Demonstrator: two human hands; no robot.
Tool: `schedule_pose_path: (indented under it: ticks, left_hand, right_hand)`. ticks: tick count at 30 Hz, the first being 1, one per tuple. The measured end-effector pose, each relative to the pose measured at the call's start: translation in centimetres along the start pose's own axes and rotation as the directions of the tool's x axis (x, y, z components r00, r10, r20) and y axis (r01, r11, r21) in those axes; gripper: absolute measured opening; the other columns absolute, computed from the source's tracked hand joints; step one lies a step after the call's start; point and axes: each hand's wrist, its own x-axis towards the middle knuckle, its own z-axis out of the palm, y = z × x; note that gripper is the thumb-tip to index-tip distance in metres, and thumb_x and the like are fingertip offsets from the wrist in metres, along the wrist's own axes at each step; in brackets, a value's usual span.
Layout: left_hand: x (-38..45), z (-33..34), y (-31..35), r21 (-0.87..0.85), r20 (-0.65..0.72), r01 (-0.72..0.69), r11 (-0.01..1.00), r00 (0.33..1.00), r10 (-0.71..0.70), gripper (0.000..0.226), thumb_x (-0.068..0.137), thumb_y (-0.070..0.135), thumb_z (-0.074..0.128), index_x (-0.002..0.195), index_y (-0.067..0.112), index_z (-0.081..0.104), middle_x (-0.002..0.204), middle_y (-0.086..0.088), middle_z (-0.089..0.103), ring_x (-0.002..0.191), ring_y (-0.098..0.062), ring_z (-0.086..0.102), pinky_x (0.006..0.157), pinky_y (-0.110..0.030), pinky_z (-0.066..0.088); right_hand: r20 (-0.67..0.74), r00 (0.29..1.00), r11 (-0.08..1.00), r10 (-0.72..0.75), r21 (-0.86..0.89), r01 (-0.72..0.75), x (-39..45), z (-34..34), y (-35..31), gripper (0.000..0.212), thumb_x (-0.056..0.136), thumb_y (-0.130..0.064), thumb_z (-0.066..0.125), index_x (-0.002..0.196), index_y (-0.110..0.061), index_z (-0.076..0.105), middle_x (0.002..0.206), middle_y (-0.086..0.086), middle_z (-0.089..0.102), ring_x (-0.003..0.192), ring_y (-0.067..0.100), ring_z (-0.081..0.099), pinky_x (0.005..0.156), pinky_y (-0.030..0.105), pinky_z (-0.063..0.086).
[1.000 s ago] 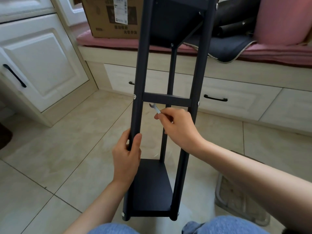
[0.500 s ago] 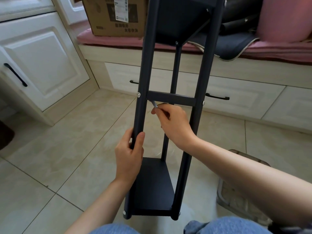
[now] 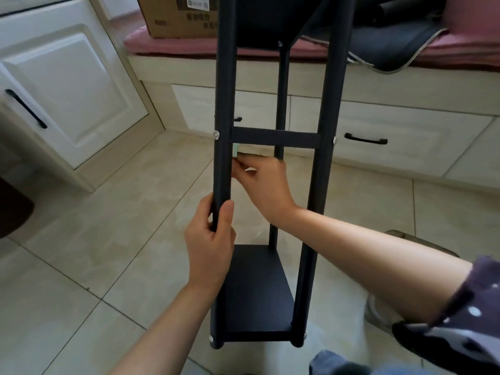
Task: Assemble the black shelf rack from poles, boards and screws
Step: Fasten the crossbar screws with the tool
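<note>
Rack (image 3: pixel 254 290) lies tilted on the floor; our left hand (image 3: pixel 209 247) wraps its left pole (image 3: pixel 223 104), our right hand (image 3: pixel 263 182) pinches the wrench (image 3: pixel 236 150) under the crossbar (image 3: pixel 274 137).

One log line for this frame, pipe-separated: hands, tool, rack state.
left hand: grips front-left pole | right hand: holds wrench under crossbar by that pole | rack: lying on floor, bottom board fitted

The left hand (image 3: pixel 209 246) grips the black metal shelf rack's (image 3: pixel 320 212) front-left pole. The right hand (image 3: pixel 263 182) holds a small silver wrench (image 3: pixel 236 151) under the crossbar.
</note>
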Motion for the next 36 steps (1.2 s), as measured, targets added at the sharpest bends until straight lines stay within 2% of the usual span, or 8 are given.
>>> schedule_pose_path:
  ticks: [7,11,17,21,24,27,31,36]
  left_hand:
    - [0.3,-0.1,-0.5,0.005,-0.031,-0.013,1.0,0.999,0.013,0.024,0.094,0.051,0.051,0.1,0.031,0.061,0.057,-0.01,0.044,0.04,-0.024,0.043,0.037,-0.024,0.037]
    - [0.4,-0.4,-0.7,0.034,-0.045,-0.027,0.999,0.999,0.028,0.022,0.095,0.052,0.049,0.103,0.035,0.061,0.06,-0.008,0.05,0.041,-0.021,0.047,0.038,-0.024,0.039]
    - [-0.1,-0.7,-0.5,0.059,-0.042,-0.04,0.997,0.998,0.043,0.013,0.094,0.055,0.05,0.098,0.047,0.059,0.063,-0.007,0.055,0.043,-0.017,0.05,0.039,-0.025,0.041]
    - [-0.2,-0.9,-0.5,0.092,-0.035,-0.035,0.995,0.999,0.038,0.012,0.093,0.058,0.051,0.097,0.049,0.057,0.066,0.0,0.056,0.048,-0.019,0.054,0.042,-0.031,0.047]
    - [-0.5,-1.0,-0.5,0.115,-0.033,-0.032,0.993,0.999,0.036,0.011,0.093,0.056,0.055,0.1,0.048,0.057,0.071,0.004,0.058,0.054,-0.023,0.057,0.047,-0.042,0.051]
    - [-0.9,-1.3,-0.5,0.114,-0.03,-0.038,0.993,0.999,0.041,0.011,0.092,0.06,0.055,0.1,0.053,0.056,0.07,0.009,0.058,0.052,-0.017,0.055,0.045,-0.032,0.048]
    - [-1.1,-1.6,-0.5,0.109,0.0,-0.026,0.994,1.0,0.026,0.021,0.092,0.062,0.052,0.103,0.044,0.055,0.071,0.011,0.059,0.051,-0.016,0.057,0.045,-0.023,0.046]
    - [-1.3,-1.9,-0.5,0.131,0.037,-0.03,0.991,0.999,0.025,0.024,0.087,0.06,0.051,0.103,0.042,0.053,0.073,0.01,0.061,0.049,-0.017,0.059,0.043,-0.02,0.047]
  right_hand:
    - [-0.048,0.999,0.999,-0.006,0.038,0.008,0.6,1.7,0.1,0.016,0.095,-0.014,0.062,0.086,-0.006,0.073,0.078,0.004,0.072,0.075,0.009,0.065,0.07,0.013,0.051]
    - [0.062,0.994,0.996,0.085,0.028,-0.087,0.2,0.7,-0.5,0.02,0.098,-0.018,0.059,0.096,-0.005,0.074,0.084,0.004,0.073,0.079,0.01,0.067,0.081,0.027,0.056]
    - [0.173,0.971,0.986,0.165,-0.023,-0.164,-3.6,-3.1,-2.9,0.014,0.099,-0.019,0.057,0.098,-0.018,0.072,0.073,-0.008,0.067,0.074,0.003,0.066,0.07,0.008,0.05]
    - [0.138,0.971,0.98,0.198,-0.05,-0.192,-5.2,-6.7,-4.6,0.02,0.098,-0.019,0.057,0.083,-0.022,0.071,0.062,-0.009,0.064,0.06,0.004,0.061,0.061,0.015,0.05]
    - [0.085,0.969,0.968,0.23,-0.12,-0.219,-5.6,-9.5,-5.3,0.024,0.097,-0.017,0.057,0.076,-0.02,0.07,0.061,-0.004,0.06,0.059,0.014,0.055,0.063,0.039,0.051]
    - [0.032,0.97,0.957,0.24,-0.174,-0.231,-5.7,-11.6,-5.7,0.02,0.096,-0.018,0.058,0.082,-0.014,0.073,0.076,0.008,0.067,0.071,0.03,0.057,0.072,0.045,0.051]
    - [-0.07,0.979,0.96,0.191,-0.194,-0.202,-4.6,-13.6,-6.6,0.017,0.096,-0.021,0.059,0.09,-0.013,0.073,0.099,0.008,0.057,0.079,0.011,0.054,0.079,0.024,0.047]
    - [-0.065,0.969,0.962,0.239,-0.122,-0.246,-1.8,-14.4,-7.4,0.018,0.097,-0.022,0.058,0.089,-0.018,0.074,0.104,0.002,0.06,0.094,0.004,0.057,0.078,0.015,0.046]
